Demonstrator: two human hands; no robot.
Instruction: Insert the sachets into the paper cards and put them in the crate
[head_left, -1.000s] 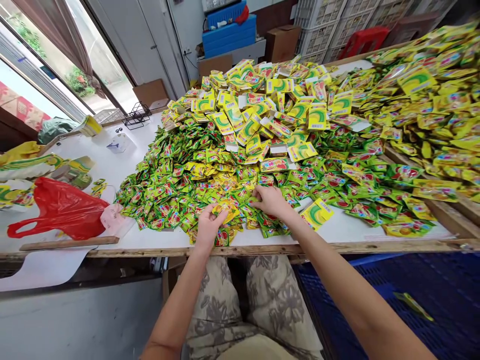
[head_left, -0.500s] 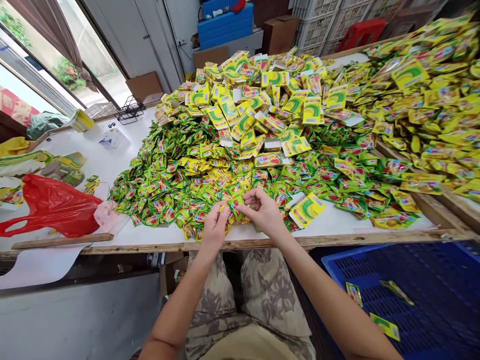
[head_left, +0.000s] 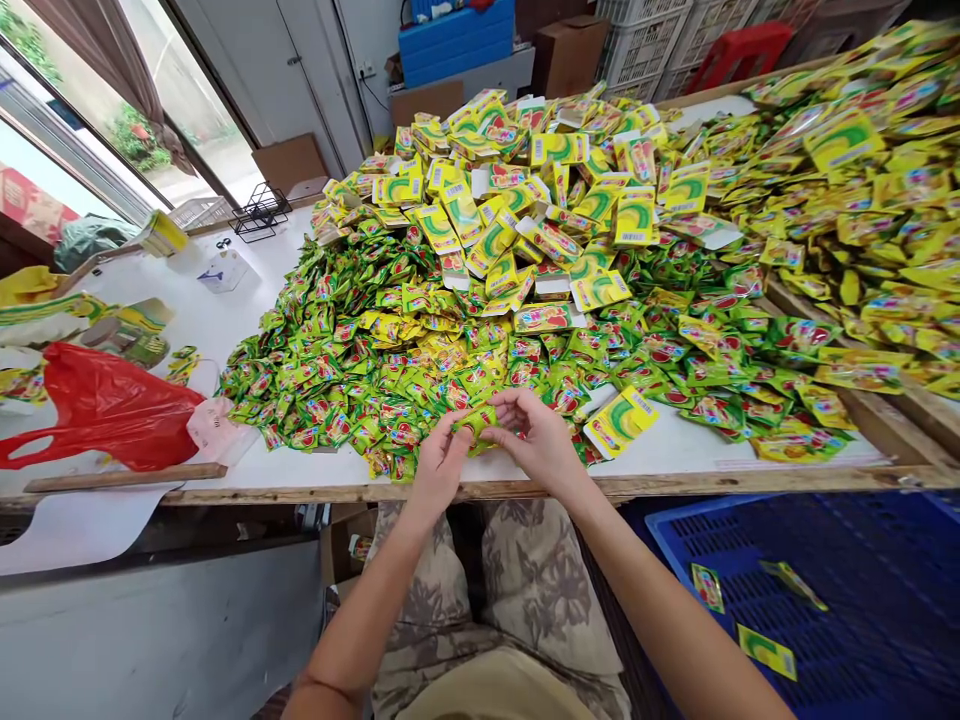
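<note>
Between my two hands is a small green packet (head_left: 475,424), close above the table's front edge. My left hand (head_left: 441,458) has its thumb and fingers pressed on the packet's left end. The fingers of my right hand (head_left: 534,440) are bent round its right end. Behind them spreads a heap of small green packets (head_left: 315,350), with some yellow ones among them. Flattened yellow boxes (head_left: 491,240) are piled on top of that heap. One yellow box (head_left: 621,422) lies just right of my right hand.
A red plastic bag (head_left: 120,410) and a wooden strip (head_left: 124,478) lie at the left. Larger yellow packets (head_left: 885,230) are heaped at the right behind wooden dividers. Below the table edge, a blue crate (head_left: 750,550) holds several packets. A black wire rack (head_left: 259,212) stands farther back.
My hands have come closer together around the green packet, which now shows more fully between them. The view has shifted slightly.
</note>
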